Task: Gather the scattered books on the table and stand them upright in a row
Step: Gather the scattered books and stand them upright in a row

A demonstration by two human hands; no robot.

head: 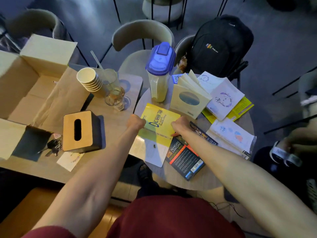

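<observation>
A yellow book [160, 121] lies flat near the left side of the round table [202, 181]. My left hand [136, 121] grips its left edge and my right hand [179, 125] grips its right edge. A black book [186, 158] with an orange band lies just in front, partly under my right forearm. A cream book [188, 100] stands fanned open behind. White books [223, 98] overlap a yellow one [241, 109] at the back right. A white illustrated book [231, 136] lies at the right. A white sheet [154, 155] sticks out under the yellow book.
A blue-lidded jug [159, 73] stands behind the yellow book. On the adjoining table sit stacked paper cups [89, 80], glasses [115, 98], a wooden tissue box [81, 130], keys [54, 146] and an open cardboard box [22, 83]. A black backpack [219, 45] rests on a chair.
</observation>
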